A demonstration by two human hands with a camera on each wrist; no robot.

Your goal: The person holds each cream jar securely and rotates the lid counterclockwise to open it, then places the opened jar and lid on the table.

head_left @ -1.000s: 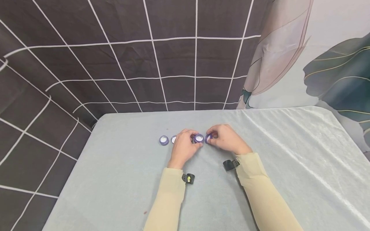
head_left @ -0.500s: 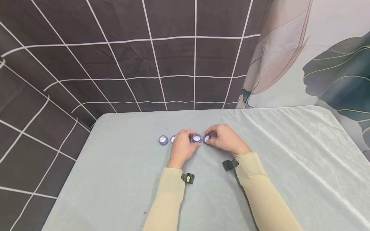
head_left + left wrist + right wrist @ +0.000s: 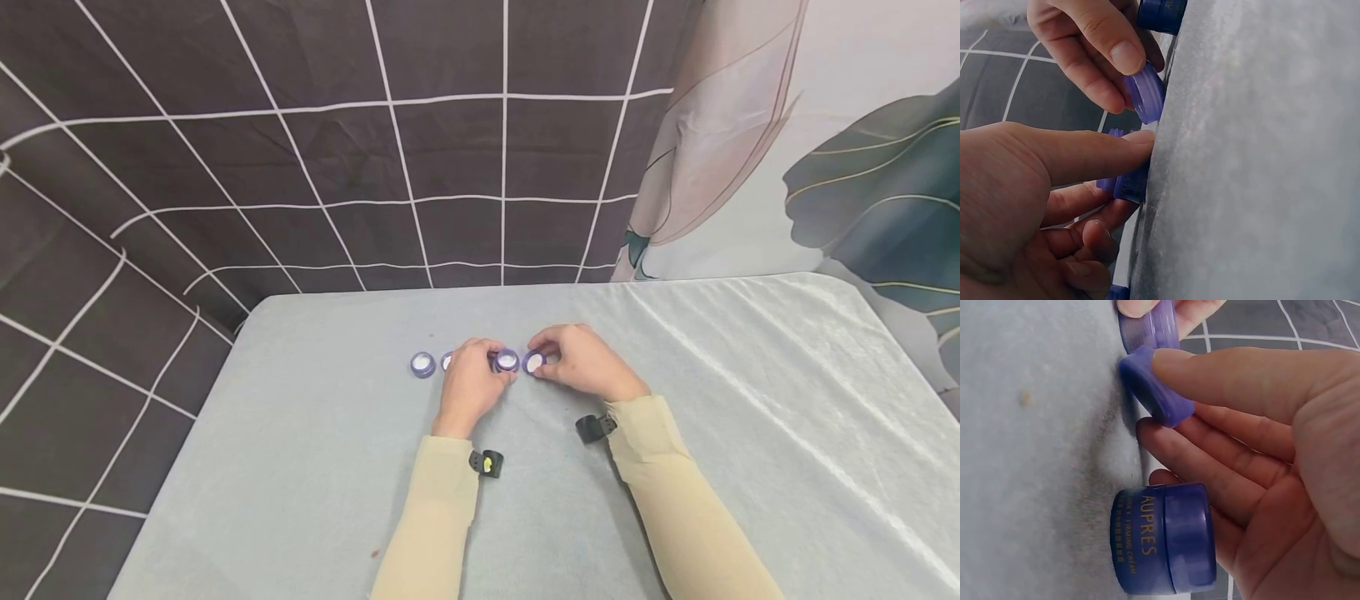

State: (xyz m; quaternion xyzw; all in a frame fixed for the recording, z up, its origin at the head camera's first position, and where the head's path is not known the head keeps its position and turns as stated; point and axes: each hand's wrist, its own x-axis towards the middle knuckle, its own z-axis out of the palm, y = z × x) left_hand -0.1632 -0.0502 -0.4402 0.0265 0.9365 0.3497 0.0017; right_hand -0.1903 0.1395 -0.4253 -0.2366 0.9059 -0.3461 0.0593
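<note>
My left hand [image 3: 472,383] grips a small purple cream jar [image 3: 507,361] by its sides, thumb toward me. The jar has no lid on and its top shows white. Close to its right, my right hand [image 3: 577,360] pinches a purple lid [image 3: 534,362] between thumb and fingers. That lid [image 3: 1159,387] stands tilted near the cloth in the right wrist view, right beside the jar [image 3: 1147,328] in my left hand. Under my right palm stands a lidded blue-purple jar [image 3: 1163,540] lettered AUPRES, which the hand hides in the head view.
Left of my left hand lies another round purple piece with a white top [image 3: 422,364]. A second one [image 3: 447,361] is partly covered by that hand. The table [image 3: 300,467] has a pale grey cloth and meets a dark gridded curtain [image 3: 450,150] at the back.
The lid in my right hand has turned so its white face shows more fully upward. My left hand keeps its hold on the jar. The whole head view has shifted slightly.
</note>
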